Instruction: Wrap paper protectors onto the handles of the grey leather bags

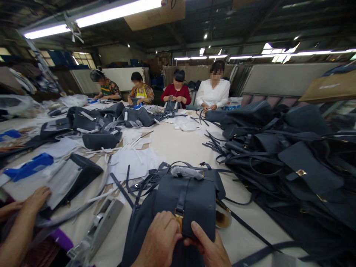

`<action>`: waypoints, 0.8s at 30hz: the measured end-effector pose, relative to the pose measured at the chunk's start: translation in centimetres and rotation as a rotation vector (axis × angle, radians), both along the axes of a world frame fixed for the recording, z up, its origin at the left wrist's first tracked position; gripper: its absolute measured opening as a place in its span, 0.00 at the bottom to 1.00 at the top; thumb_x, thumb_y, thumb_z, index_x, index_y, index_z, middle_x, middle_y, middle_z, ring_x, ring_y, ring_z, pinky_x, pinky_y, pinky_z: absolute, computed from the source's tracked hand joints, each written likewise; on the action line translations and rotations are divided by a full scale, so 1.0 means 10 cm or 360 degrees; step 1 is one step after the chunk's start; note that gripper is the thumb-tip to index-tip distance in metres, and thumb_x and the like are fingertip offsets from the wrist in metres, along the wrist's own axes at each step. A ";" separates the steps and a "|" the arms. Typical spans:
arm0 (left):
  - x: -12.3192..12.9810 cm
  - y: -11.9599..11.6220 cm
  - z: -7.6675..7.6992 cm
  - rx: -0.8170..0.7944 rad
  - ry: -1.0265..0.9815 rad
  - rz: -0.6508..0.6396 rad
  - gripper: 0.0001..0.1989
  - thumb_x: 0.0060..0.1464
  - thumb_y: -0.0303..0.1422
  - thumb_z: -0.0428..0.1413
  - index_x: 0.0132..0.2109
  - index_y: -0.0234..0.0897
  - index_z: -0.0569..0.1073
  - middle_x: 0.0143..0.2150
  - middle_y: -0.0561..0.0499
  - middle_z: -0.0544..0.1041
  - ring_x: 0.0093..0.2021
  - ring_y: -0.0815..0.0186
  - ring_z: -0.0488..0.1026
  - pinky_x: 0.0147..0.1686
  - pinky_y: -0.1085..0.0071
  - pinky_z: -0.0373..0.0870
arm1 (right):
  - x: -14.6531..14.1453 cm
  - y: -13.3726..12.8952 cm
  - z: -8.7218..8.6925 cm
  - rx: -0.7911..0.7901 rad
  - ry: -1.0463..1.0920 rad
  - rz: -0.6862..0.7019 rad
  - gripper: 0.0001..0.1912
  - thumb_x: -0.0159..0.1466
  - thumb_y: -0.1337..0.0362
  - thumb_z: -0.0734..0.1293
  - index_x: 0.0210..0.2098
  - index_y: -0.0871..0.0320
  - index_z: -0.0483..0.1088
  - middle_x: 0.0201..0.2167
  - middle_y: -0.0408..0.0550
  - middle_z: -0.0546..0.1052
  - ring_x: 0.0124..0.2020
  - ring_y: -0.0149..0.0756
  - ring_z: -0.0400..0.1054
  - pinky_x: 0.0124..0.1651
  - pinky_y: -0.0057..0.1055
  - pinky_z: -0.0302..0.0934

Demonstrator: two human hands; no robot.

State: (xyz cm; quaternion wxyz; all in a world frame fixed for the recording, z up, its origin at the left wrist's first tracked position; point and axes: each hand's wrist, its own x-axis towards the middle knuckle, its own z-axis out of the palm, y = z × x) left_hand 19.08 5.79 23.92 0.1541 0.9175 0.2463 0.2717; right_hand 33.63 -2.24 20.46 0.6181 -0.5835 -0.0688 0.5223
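A dark blue handbag (186, 200) sits upright in front of me, with a front flap, a strap down its middle and a handle (187, 172) covered in clear wrap. My left hand (160, 237) is closed, its fingers pinching the gold clasp (178, 221) at the strap's lower end. At the flap's lower right edge, my right hand (208, 246) grips with the thumb on top and the fingers curled beneath. Tan stuffing (223, 218) shows at the bag's open right side. More dark straps and bag parts lie behind and left of it.
A large heap of dark bags (278, 159) fills the right side. A grey tape dispenser (97, 226) stands left of me. Beyond it, a co-worker's hands (35, 202) touch another bag (73, 181). White paper (130, 165) lies mid-table; several people work across it.
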 end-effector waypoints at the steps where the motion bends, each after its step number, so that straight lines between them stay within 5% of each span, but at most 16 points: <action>1: 0.00 0.00 -0.01 -0.0012 -0.0011 0.0007 0.08 0.57 0.22 0.47 0.31 0.38 0.63 0.31 0.50 0.70 0.32 0.62 0.66 0.31 0.68 0.61 | 0.00 0.00 -0.01 0.0013 0.0016 0.0000 0.25 0.46 0.49 0.77 0.35 0.62 0.73 0.28 0.51 0.80 0.25 0.42 0.74 0.32 0.39 0.70; 7: -0.02 -0.03 -0.15 0.0198 -0.0148 0.0133 0.09 0.60 0.23 0.44 0.33 0.38 0.63 0.30 0.51 0.69 0.30 0.64 0.65 0.30 0.69 0.61 | -0.17 0.09 0.03 0.0176 0.0262 -0.0149 0.23 0.45 0.51 0.78 0.32 0.61 0.73 0.26 0.49 0.79 0.22 0.37 0.72 0.26 0.34 0.69; 11: -0.07 -0.02 -0.21 -0.0013 -0.0231 0.0317 0.10 0.62 0.24 0.43 0.32 0.39 0.62 0.29 0.52 0.68 0.29 0.66 0.67 0.29 0.72 0.63 | -0.25 0.15 0.08 0.0263 0.0171 -0.0148 0.24 0.45 0.52 0.78 0.33 0.62 0.73 0.26 0.49 0.79 0.20 0.34 0.70 0.25 0.32 0.68; 16: -0.03 -0.07 -0.28 0.0159 -0.0218 0.0407 0.11 0.63 0.26 0.43 0.32 0.39 0.64 0.29 0.51 0.69 0.29 0.65 0.67 0.30 0.71 0.63 | -0.30 0.18 0.09 0.0157 -0.0020 -0.0168 0.25 0.45 0.49 0.77 0.32 0.62 0.73 0.29 0.52 0.80 0.28 0.44 0.76 0.30 0.35 0.71; 21: -0.19 0.03 -0.36 0.0171 -0.0284 0.0541 0.15 0.65 0.30 0.41 0.30 0.39 0.64 0.26 0.53 0.69 0.27 0.66 0.68 0.29 0.71 0.64 | -0.21 0.20 0.11 0.0215 0.0133 -0.0254 0.27 0.43 0.51 0.79 0.34 0.64 0.73 0.30 0.53 0.81 0.31 0.47 0.77 0.29 0.36 0.72; 24: -0.50 0.24 -0.24 0.0013 -0.0249 0.1072 0.15 0.64 0.36 0.43 0.29 0.40 0.63 0.24 0.54 0.68 0.24 0.66 0.67 0.25 0.72 0.64 | -0.06 0.16 0.11 0.0216 0.0203 -0.0293 0.28 0.42 0.56 0.81 0.36 0.64 0.72 0.31 0.52 0.81 0.31 0.47 0.77 0.30 0.37 0.73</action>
